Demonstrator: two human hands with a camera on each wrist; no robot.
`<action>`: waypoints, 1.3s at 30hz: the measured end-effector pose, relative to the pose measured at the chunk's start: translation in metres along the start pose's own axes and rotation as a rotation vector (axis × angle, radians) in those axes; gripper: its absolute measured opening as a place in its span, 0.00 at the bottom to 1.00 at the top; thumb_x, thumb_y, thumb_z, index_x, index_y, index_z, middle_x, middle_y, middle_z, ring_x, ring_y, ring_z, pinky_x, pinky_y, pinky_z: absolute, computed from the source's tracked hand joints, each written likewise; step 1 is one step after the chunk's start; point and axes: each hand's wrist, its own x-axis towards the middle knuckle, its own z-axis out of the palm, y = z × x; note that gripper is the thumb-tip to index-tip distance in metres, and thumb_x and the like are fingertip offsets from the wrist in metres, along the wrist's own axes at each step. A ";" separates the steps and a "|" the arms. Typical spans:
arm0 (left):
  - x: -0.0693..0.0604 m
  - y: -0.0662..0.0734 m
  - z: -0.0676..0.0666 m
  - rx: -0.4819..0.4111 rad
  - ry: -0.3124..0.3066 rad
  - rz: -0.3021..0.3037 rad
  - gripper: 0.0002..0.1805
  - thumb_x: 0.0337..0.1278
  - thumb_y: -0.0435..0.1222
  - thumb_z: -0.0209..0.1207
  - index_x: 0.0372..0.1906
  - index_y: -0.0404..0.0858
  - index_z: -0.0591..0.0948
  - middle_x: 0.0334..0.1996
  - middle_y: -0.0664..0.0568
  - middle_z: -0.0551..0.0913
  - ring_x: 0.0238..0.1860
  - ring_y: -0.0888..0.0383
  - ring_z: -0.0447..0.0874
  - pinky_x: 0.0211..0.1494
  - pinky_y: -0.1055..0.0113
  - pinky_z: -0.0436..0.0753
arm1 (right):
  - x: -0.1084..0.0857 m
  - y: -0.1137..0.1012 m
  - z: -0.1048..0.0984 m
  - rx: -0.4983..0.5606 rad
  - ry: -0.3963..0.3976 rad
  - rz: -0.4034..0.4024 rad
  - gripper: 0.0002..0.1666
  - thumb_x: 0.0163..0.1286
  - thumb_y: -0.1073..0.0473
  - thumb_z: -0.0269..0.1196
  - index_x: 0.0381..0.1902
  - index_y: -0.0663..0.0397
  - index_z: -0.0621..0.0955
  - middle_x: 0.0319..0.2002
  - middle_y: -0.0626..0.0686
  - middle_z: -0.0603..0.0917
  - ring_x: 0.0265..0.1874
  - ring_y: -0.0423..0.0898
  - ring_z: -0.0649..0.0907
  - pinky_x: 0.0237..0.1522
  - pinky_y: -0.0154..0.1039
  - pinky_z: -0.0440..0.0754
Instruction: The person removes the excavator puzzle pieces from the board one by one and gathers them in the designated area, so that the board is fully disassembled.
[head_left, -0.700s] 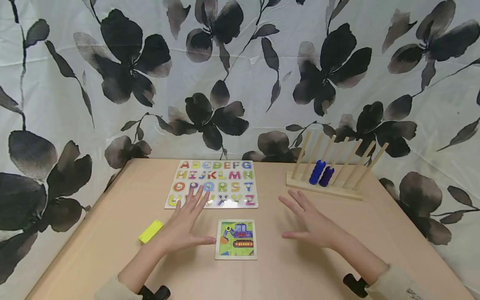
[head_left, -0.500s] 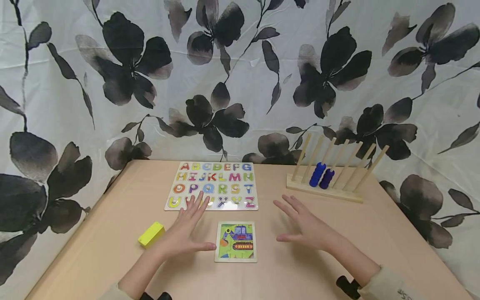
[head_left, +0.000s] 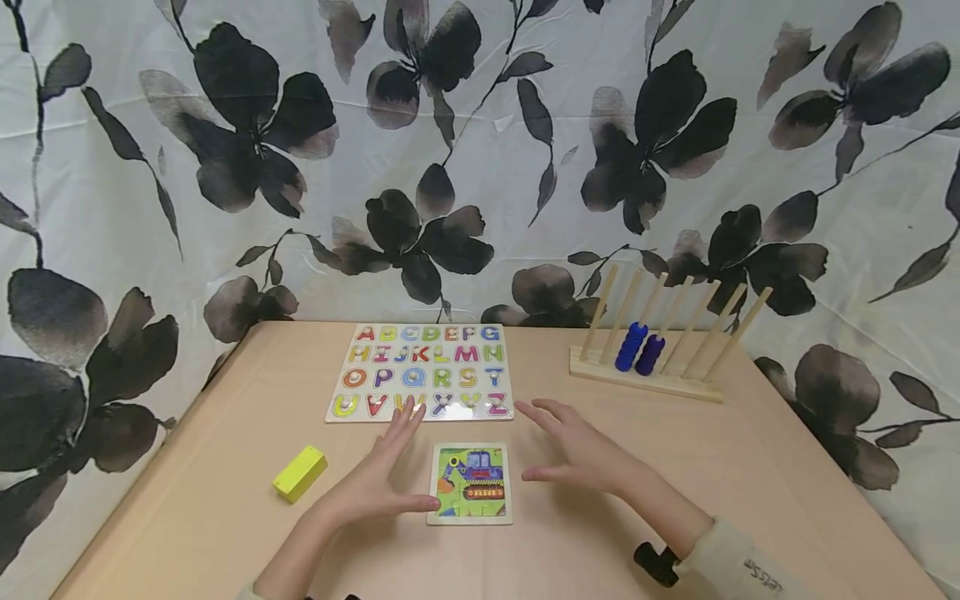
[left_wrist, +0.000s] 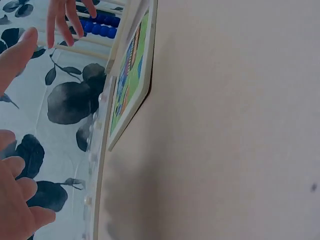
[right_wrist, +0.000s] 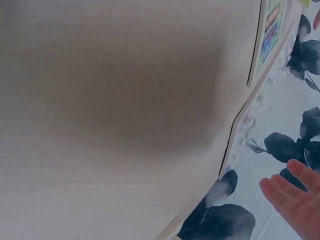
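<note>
A small square picture puzzle point(head_left: 472, 483) with a digger on it lies flat on the table between my two hands. My left hand point(head_left: 378, 475) is spread at the puzzle's left side, its thumb tip over the puzzle's left edge; whether it touches cannot be made out. To the right of the puzzle hovers my right hand point(head_left: 581, 450), fingers extended and holding nothing, apart from it. Behind them lies an alphabet board point(head_left: 420, 367) with colourful letters, its lower edge partly covered by my left fingertips in the head view. The left wrist view shows the puzzle point(left_wrist: 132, 75) edge-on.
A yellow block point(head_left: 300, 473) rests on the table left of my left hand. At the back right stands a wooden bead rack point(head_left: 645, 377) with upright rods and blue and purple beads on two of them. A floral cloth point(head_left: 480, 167) hangs behind the table.
My right hand has moved left, closer to the puzzle. The left hand has shifted slightly right and nearer, so its thumb overlaps the puzzle's edge. The puzzle stays in place.
</note>
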 end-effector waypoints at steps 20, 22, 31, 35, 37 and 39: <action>0.004 -0.015 0.023 -0.148 -0.012 -0.020 0.60 0.35 0.47 0.71 0.72 0.44 0.46 0.72 0.46 0.39 0.70 0.45 0.38 0.67 0.43 0.49 | 0.034 -0.022 0.027 0.049 -0.087 -0.013 0.48 0.50 0.38 0.67 0.67 0.43 0.63 0.60 0.56 0.68 0.57 0.51 0.69 0.55 0.50 0.73; 0.005 -0.017 0.025 -0.148 -0.014 -0.012 0.60 0.36 0.48 0.71 0.72 0.43 0.46 0.72 0.46 0.40 0.70 0.45 0.39 0.67 0.45 0.49 | 0.038 -0.024 0.031 0.056 -0.097 -0.014 0.48 0.50 0.39 0.67 0.66 0.44 0.64 0.60 0.55 0.68 0.56 0.50 0.71 0.54 0.48 0.74; 0.009 -0.025 0.031 -0.114 -0.024 -0.007 0.61 0.35 0.51 0.70 0.72 0.39 0.45 0.71 0.44 0.42 0.70 0.45 0.41 0.68 0.47 0.49 | 0.051 -0.032 0.051 0.077 -0.187 0.016 0.43 0.52 0.40 0.67 0.64 0.44 0.66 0.55 0.53 0.70 0.48 0.47 0.75 0.49 0.42 0.78; 0.009 -0.025 0.032 -0.086 -0.038 -0.047 0.60 0.36 0.51 0.70 0.71 0.36 0.47 0.70 0.39 0.47 0.69 0.41 0.43 0.68 0.46 0.50 | 0.057 -0.035 0.057 0.068 -0.194 -0.003 0.39 0.54 0.43 0.67 0.62 0.44 0.68 0.53 0.52 0.71 0.46 0.45 0.75 0.50 0.41 0.77; 0.009 -0.023 0.032 -0.069 -0.046 -0.065 0.59 0.36 0.51 0.70 0.70 0.34 0.49 0.69 0.36 0.49 0.68 0.39 0.44 0.67 0.45 0.51 | 0.060 -0.038 0.059 0.070 -0.205 -0.003 0.37 0.54 0.45 0.67 0.61 0.44 0.69 0.51 0.51 0.72 0.44 0.43 0.74 0.48 0.39 0.77; 0.010 -0.022 0.033 -0.046 -0.057 -0.077 0.59 0.34 0.51 0.71 0.70 0.32 0.51 0.68 0.35 0.50 0.68 0.38 0.44 0.67 0.44 0.51 | 0.064 -0.040 0.061 0.069 -0.222 0.000 0.34 0.54 0.47 0.68 0.59 0.45 0.71 0.47 0.50 0.73 0.41 0.42 0.74 0.46 0.37 0.77</action>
